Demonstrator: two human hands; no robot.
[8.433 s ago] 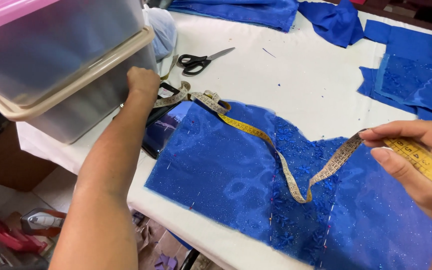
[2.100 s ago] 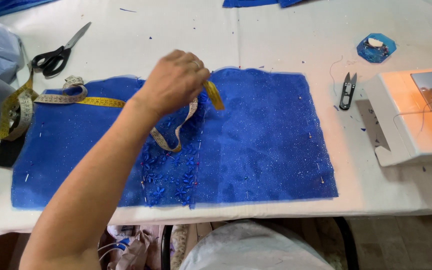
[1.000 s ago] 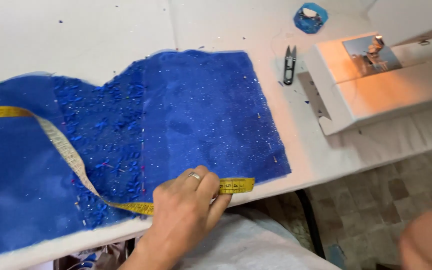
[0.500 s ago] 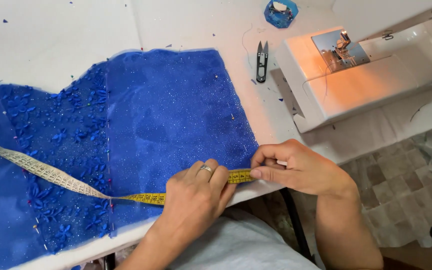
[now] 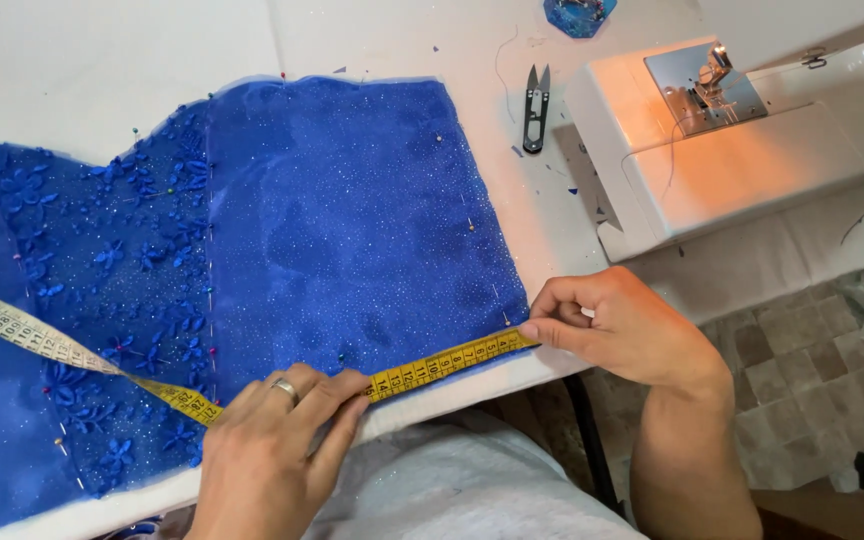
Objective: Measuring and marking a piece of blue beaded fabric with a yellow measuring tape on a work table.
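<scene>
A yellow tape measure (image 5: 432,365) lay stretched along the near edge of a blue sparkly fabric panel (image 5: 342,220) spread on the white counter (image 5: 102,60). The right hand (image 5: 617,325) pinched the tape's end between thumb and forefinger at the panel's near right corner, fingers closed on it. The left hand (image 5: 272,440), wearing a ring, pressed the tape flat against the fabric further left, its fingers laid close together over the tape rather than gripping it. From under that hand the tape ran off to the left, turning pale as it crossed a section of the fabric covered in blue floral beading (image 5: 122,300). Pins stood along the panel's seams and edges. On the far right of the counter sat a white sewing machine (image 5: 742,130) with its lamp lit, and just left of it lay small thread snips (image 5: 535,105).
</scene>
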